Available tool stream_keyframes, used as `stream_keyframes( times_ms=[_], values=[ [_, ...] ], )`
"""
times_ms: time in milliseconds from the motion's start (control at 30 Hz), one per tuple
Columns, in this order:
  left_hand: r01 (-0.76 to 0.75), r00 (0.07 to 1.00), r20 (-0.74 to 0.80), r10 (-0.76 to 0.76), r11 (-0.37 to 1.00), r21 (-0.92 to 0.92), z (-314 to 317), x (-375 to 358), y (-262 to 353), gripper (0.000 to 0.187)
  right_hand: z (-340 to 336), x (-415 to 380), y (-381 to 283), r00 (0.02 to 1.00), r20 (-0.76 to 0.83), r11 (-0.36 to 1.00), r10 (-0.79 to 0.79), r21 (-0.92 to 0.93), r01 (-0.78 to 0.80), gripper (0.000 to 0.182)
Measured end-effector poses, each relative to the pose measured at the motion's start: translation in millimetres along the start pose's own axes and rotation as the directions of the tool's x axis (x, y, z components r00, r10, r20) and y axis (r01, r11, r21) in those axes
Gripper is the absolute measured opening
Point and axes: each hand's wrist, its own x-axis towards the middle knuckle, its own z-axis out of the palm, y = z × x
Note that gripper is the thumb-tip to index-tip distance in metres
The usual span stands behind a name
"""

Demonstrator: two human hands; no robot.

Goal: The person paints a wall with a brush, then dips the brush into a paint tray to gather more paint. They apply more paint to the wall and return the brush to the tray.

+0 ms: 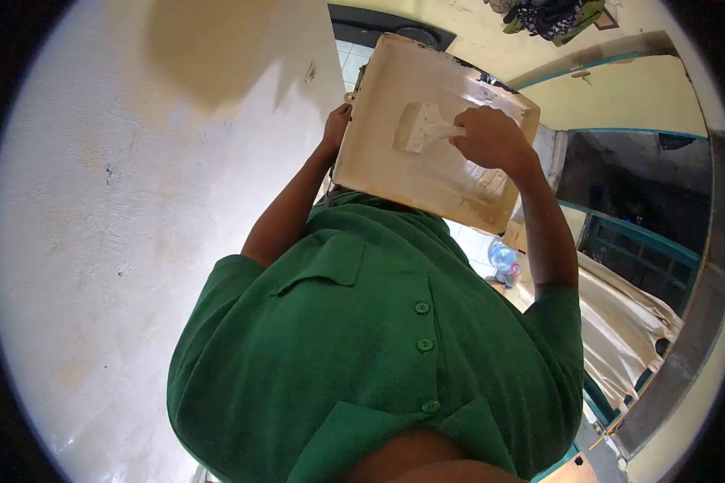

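Observation:
A wide, flat paintbrush [418,127] with a whitish, paint-smeared handle is in my right hand [491,141], fingers wrapped round the grip. Its pale bristles point left, over the inside of a shallow rectangular paint tray [354,165]. Cream paint coats the tray, and dark patches show along its far rim. My left hand [337,127] is closed on the tray's left edge, close to a small loop on the rim; most of its fingers are hidden behind that edge. The tray is held out in front of my green shirt [354,330].
A white wall [97,241] with patchy paint and small chips rises close on my left. Past the tray, a large clear plastic bottle [503,258] stands on the tiled floor. A window [628,177] and a cream curtain [620,322] are on the right; clothes [552,18] hang at the top.

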Motion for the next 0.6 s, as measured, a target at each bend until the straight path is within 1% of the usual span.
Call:
stream_keyframes(
  times_ms=[33,133,167,267,300,367,433,467,500,533,600],
  values=[
    [0.040,0.999,-0.005,-0.040,0.999,-0.009,0.1,0.2,3.0,0.029,-0.2,-1.5,3.8,1.000,-0.021,1.000,-0.009,0.026,0.010,0.033],
    [0.039,0.999,-0.019,-0.042,0.992,-0.121,4.1,7.3,-19.2,0.030,-5.2,-9.2,19.2,0.997,-0.064,0.992,-0.032,0.123,0.040,0.033],
    [0.061,0.998,-0.015,-0.063,0.991,-0.123,4.9,8.1,-24.2,0.030,-6.7,-12.5,25.6,0.996,-0.075,0.986,-0.039,0.156,0.051,0.034],
    [0.116,0.993,-0.017,-0.119,0.984,-0.138,6.0,8.3,-20.3,0.031,4.2,-29.4,41.8,0.971,-0.237,0.927,-0.024,0.357,0.110,0.033],
    [0.127,0.991,-0.024,-0.132,0.981,-0.147,5.9,5.4,-12.9,0.031,8.2,-33.1,43.6,0.981,-0.192,0.866,0.023,0.494,0.076,0.033],
    [0.143,0.988,-0.029,-0.150,0.975,-0.169,4.7,4.3,-7.2,0.031,18.3,-40.2,44.8,0.992,-0.081,0.684,0.097,0.730,-0.007,0.033],
    [0.150,0.987,-0.018,-0.157,0.970,-0.192,4.7,5.7,-12.0,0.031,34.8,-45.8,41.7,0.950,-0.286,0.802,0.125,0.594,0.073,0.032],
    [0.190,0.981,-0.005,-0.196,0.954,-0.233,4.9,6.3,-13.5,0.031,41.6,-48.7,38.9,0.914,-0.386,0.851,0.129,0.516,0.098,0.032],
    [0.229,0.972,0.013,-0.235,0.934,-0.273,6.2,5.9,-15.5,0.031,45.4,-50.8,33.0,0.874,-0.460,0.873,0.158,0.479,0.094,0.029],
    [0.269,0.962,0.033,-0.272,0.912,-0.311,7.0,6.3,-16.4,0.031,48.5,-51.8,26.2,0.870,-0.448,0.846,0.207,0.528,0.071,0.029],
    [0.141,0.990,0.022,-0.141,0.947,-0.288,6.9,7.1,-24.2,0.031,56.8,-53.1,16.6,0.858,-0.414,0.782,0.302,0.623,0.025,0.030]
  ],
)
